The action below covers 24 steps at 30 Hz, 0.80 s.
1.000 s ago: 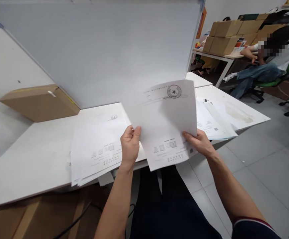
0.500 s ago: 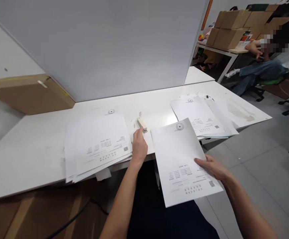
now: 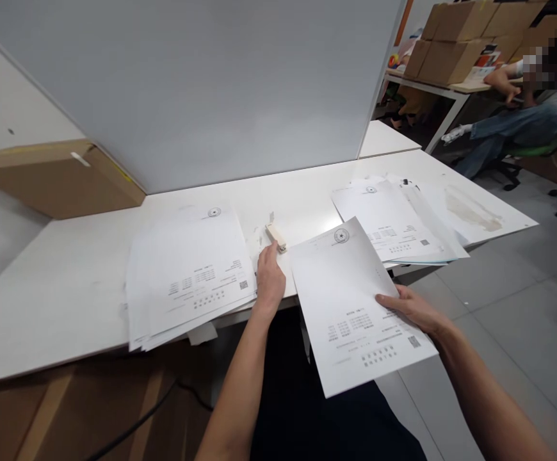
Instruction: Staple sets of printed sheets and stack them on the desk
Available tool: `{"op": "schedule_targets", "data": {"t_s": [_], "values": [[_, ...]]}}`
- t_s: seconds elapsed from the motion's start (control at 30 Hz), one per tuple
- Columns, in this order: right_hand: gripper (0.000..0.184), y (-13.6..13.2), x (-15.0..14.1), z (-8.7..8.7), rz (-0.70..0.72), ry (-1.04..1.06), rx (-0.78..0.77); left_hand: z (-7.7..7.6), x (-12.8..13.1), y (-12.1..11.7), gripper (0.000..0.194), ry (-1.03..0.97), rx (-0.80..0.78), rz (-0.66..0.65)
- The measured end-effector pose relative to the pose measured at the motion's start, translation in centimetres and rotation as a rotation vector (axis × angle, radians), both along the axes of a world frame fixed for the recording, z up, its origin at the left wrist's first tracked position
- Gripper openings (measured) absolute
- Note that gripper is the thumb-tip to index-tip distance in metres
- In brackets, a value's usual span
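A single printed sheet [image 3: 336, 282] with a round stamp is held tilted in front of the table edge. My right hand [image 3: 415, 310] grips its right side, thumb on top and fingers underneath. Out over the tabletop reaches my left hand [image 3: 269, 282], fingers stretched forward, the fingertips at the near end of a small cream stapler [image 3: 275, 235]. Its thumb is hidden. Left of that hand lies a stack of similar printed sheets [image 3: 187, 256], slightly fanned. Another loose pile of papers [image 3: 374, 208] rests beyond the held sheet, on the right.
A tall whiteboard panel [image 3: 221, 89] stands across the back of the white table [image 3: 67, 275]. At the left leans a cardboard box [image 3: 62, 182]. On the far right a person [image 3: 538, 121] sits by another table with stacked cartons [image 3: 446, 61].
The view has shifted slightly. My right hand still holds the sheet, its top tipped a little left. My left hand stays at the stapler, which has barely moved.
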State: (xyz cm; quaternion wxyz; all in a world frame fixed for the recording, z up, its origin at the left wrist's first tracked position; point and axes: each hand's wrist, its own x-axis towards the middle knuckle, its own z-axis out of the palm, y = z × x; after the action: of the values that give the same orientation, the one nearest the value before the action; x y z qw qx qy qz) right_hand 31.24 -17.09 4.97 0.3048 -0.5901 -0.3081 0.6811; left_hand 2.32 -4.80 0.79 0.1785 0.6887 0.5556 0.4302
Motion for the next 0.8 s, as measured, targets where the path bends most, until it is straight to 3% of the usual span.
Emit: {"op": "schedule_targets", "data": {"t_s": [0.27,0.57,0.8], "values": [[0.022,-1.1,0.1,1.0,-0.125,-0.028,-0.047,0.1,0.2,0.1,0.059,0.075,-0.078,0.015],[0.034,0.0,-0.2,0.5,0.015,-0.028,-0.005,0.1,0.3,0.1,0.063,0.039,-0.080,0.016],[0.036,1.4,-0.6,-0.4,0.021,-0.010,0.013,0.2,0.3,0.0,0.060,0.041,-0.093,0.020]]}}
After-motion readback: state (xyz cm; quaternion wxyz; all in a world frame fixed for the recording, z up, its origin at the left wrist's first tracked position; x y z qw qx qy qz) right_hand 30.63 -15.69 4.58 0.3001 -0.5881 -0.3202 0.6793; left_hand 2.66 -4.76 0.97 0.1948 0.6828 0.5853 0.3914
